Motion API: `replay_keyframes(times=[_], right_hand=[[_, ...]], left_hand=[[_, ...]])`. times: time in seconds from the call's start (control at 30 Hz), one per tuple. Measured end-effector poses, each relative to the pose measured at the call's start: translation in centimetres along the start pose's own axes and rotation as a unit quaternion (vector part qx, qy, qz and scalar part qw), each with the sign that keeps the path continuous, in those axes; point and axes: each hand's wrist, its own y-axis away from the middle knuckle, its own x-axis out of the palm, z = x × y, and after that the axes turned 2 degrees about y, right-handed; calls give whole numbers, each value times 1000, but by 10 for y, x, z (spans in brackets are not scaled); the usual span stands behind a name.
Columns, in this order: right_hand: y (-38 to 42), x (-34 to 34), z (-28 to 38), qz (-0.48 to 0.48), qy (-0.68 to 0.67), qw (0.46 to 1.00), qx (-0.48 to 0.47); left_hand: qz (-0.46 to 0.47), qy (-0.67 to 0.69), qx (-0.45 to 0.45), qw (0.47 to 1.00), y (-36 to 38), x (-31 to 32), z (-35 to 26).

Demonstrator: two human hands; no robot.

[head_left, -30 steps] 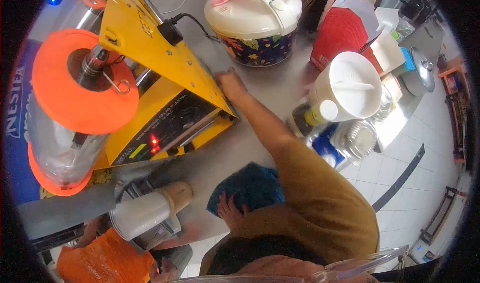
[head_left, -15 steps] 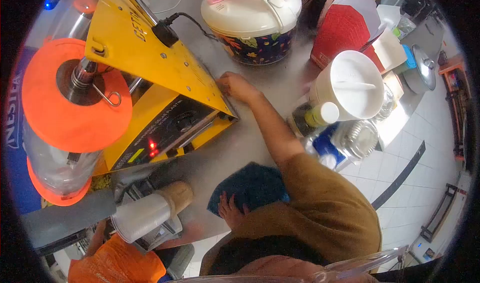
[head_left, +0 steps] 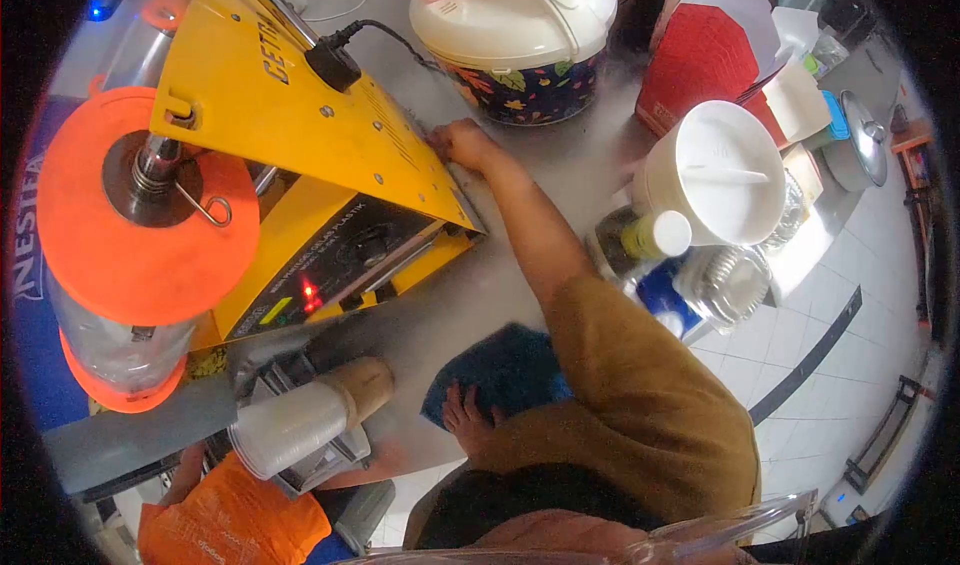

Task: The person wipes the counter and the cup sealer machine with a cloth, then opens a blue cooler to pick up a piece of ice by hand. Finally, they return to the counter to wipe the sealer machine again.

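Note:
My right hand reaches to the far side edge of the yellow cup-sealing machine, its fingers curled in against the metal. Whatever the fingertips hold or press is hidden. On the steel counter close to my body lies a dark blue cloth. My left hand rests on its near edge with the fingers spread. Red lights glow on the machine's front panel, and a roll of clear film between orange discs is mounted at its left.
Behind my right hand stands a white-lidded rice cooker. Red paper boxes, a white tub, a jar and clear lids crowd the right. Stacked cups lie at the near left, beside a person in an orange shirt.
The view has shifted slightly. My right hand has slid a little farther along the machine's side edge. My left hand stays on the cloth.

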Motion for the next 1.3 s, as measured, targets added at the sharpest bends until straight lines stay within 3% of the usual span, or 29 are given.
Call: replay_keyframes(times=[0.13,0.23,0.33,0.43,0.53,0.63,0.73,0.83,0.93,1.03,1.13,1.23,1.3], right_hand=[[60,-10,26,32,-5,998,52],[57,4,10,0,32,999,8],[5,5,9,59,113,990,60],[-17,1,15,50,95,990,86],[20,-4,19,69,-4,992,109],[62,-4,17,102,167,977,82],[52,5,13,40,124,990,57],[21,8,19,2,-34,997,69],[9,14,13,11,-204,973,112],[47,-4,32,55,-87,991,85],[84,-1,35,-25,135,990,-17],[59,2,35,-1,-10,997,74],[16,17,11,-13,75,996,37]], left_hand=[[74,40,-36,996,-7,-16,-12],[60,28,-25,997,-3,-10,-9],[45,52,10,998,-8,-12,-6],[82,36,-56,994,-6,-16,-11],[61,46,-44,996,-6,-18,-14],[81,51,-55,994,-11,-24,-18],[69,49,-49,995,-7,-17,-13],[44,71,-40,996,-2,-8,-8],[78,66,-53,993,-8,-21,-14],[81,50,-61,994,-16,-30,-26],[58,61,-34,996,-13,-25,-20],[92,41,-72,992,-15,-29,-25],[78,46,-53,994,-14,-27,-22]])
